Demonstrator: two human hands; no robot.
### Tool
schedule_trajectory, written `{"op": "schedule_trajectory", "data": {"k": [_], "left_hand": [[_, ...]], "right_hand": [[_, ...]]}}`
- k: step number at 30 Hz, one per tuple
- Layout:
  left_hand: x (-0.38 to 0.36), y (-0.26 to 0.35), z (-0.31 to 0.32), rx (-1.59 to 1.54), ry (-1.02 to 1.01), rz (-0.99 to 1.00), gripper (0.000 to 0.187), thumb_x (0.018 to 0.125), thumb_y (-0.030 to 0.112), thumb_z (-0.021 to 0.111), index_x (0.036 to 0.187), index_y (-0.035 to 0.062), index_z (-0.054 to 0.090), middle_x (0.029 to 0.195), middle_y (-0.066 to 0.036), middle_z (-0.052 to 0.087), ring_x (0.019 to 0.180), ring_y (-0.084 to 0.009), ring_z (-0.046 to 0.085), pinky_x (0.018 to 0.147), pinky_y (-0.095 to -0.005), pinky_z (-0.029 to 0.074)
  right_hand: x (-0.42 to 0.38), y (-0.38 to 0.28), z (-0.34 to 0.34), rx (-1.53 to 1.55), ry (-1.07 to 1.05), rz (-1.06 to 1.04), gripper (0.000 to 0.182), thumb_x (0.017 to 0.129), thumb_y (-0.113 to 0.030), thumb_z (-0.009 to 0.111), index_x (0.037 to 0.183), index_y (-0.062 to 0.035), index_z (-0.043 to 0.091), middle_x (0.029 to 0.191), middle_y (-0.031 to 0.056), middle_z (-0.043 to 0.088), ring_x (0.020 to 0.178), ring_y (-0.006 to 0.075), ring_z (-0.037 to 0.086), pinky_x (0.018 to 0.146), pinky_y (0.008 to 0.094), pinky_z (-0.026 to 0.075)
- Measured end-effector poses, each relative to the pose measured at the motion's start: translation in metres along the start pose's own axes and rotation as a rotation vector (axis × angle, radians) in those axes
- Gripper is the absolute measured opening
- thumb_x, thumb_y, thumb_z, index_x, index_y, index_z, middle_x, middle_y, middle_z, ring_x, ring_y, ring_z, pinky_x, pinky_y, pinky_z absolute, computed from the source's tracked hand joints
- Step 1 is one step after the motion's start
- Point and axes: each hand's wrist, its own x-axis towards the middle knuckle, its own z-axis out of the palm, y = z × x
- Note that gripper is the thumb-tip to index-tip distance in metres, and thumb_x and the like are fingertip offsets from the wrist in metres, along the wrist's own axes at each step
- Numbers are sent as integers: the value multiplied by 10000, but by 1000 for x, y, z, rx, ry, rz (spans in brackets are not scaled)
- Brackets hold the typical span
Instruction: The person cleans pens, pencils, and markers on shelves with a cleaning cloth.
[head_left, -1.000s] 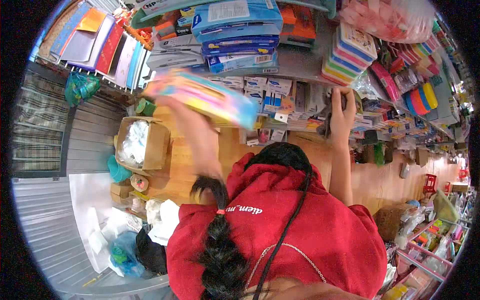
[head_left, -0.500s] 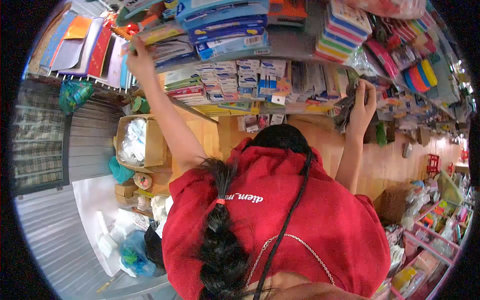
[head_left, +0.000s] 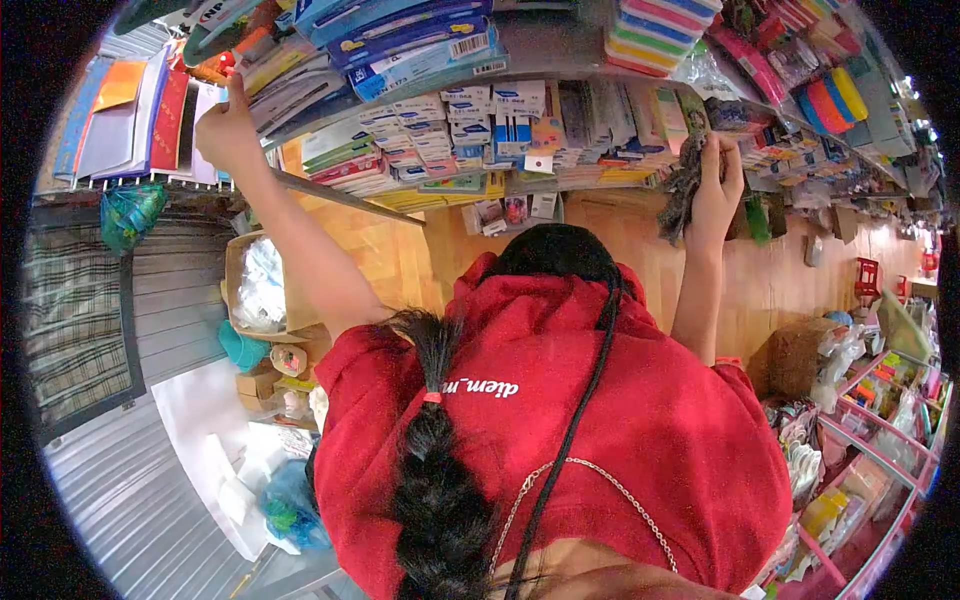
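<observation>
At the upper left, my left hand point(head_left: 228, 135) is raised beside the stack of booklets point(head_left: 290, 90) on the shelf. One finger points up near a small red item point(head_left: 226, 62); its other fingers are partly turned from view, and I see nothing held. My right hand point(head_left: 716, 185) is closed around a crumpled dark grey rag point(head_left: 682, 185) at the shelf's front edge. Between the hands are blue packs point(head_left: 420, 70) on the upper level and small white boxes point(head_left: 465, 125) below. A stack of colourful plastic cases point(head_left: 660, 35) stands up and left of my right hand.
Folders point(head_left: 130, 120) hang at the far left, with a green bag point(head_left: 135, 215) below them. An open cardboard box point(head_left: 235, 285) with plastic stands on the floor. At the lower right is a pink rack point(head_left: 870, 425) of goods. Blue plastic point(head_left: 290, 505) lies at the lower left.
My left hand has moved left and slightly down, away from the booklets' edge, with a finger now pointing up. My right hand stays at the shelf edge with the rag. The view has shifted slightly.
</observation>
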Motion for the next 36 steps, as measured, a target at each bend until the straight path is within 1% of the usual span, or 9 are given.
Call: {"op": "schedule_trajectory", "data": {"k": [6, 12, 16, 18, 22, 25, 29, 33, 36], "left_hand": [[-28, 17, 1, -302, 229, 27, 431, 767, 383, 566, 630, -24, 603, 565, -134, 588, 508, -273, 564, 514, -377, 434], [-79, 28, 4, -824, 434, 60, 288, 844, 216, 479, 741, -46, 539, 714, -118, 565, 649, -197, 520, 618, -313, 415], [-183, 75, 6, -1057, 303, 1, 227, 868, 197, 425, 757, 0, 448, 740, -81, 508, 674, -151, 466, 622, -261, 381], [-237, 94, 39, -1166, 47, 92, 137, 819, 124, 478, 731, 20, 483, 714, -73, 508, 666, -164, 457, 669, -292, 372], [-299, 160, 53, -619, -473, 617, 117, 748, 145, 542, 766, 31, 522, 854, -124, 518, 773, -288, 504, 716, -373, 391], [-326, 191, 77, -319, -353, 776, 191, 737, 157, 527, 848, 4, 554, 1009, -169, 510, 891, -317, 501, 779, -417, 388], [-337, 217, 148, 106, -294, 832, 419, 755, 122, 469, 1127, -70, 470, 1196, -232, 438, 1075, -373, 431, 863, -475, 358], [-336, 227, 194, 232, -366, 714, 310, 772, 100, 448, 1026, -49, 546, 1093, -236, 507, 999, -369, 496, 752, -499, 416], [-330, 221, 207, 246, -755, 677, 242, 752, 103, 472, 930, -9, 592, 928, -185, 591, 866, -330, 571, 639, -451, 459]], "right_hand": [[-2, -2, -4, -26, 9, -10, 167, 873, -166, 496, 867, -4, 536, 813, -12, 516, 768, 66, 435, 717, 197, 355], [-1, 3, -11, 30, -6, 68, 184, 880, -182, 485, 871, -5, 537, 809, -6, 518, 768, 69, 441, 720, 201, 358], [2, 18, -18, 200, -16, 196, 164, 881, -184, 483, 878, -31, 543, 807, -13, 520, 750, 58, 446, 682, 196, 368], [2, 17, -23, 305, -14, 295, 151, 882, -183, 481, 885, -46, 546, 804, -17, 521, 737, 54, 454, 655, 197, 379], [7, 7, -33, 341, 23, 388, 148, 883, -190, 474, 895, -62, 547, 793, -21, 519, 707, 55, 473, 615, 205, 399], [15, 1, -45, 322, 55, 434, 156, 886, -195, 467, 902, -61, 544, 792, -20, 520, 698, 60, 481, 610, 209, 402], [26, 22, -74, 317, 45, 399, 271, 874, -195, 475, 1085, -26, 506, 894, 24, 562, 739, 108, 544, 613, 249, 448], [32, 16, -95, 378, 39, 438, 159, 879, -192, 472, 916, -52, 537, 810, -16, 526, 709, 65, 480, 625, 219, 402], [42, 22, -111, 350, 91, 417, 189, 875, -198, 476, 971, -44, 527, 839, -2, 538, 721, 80, 499, 630, 232, 415]]}}
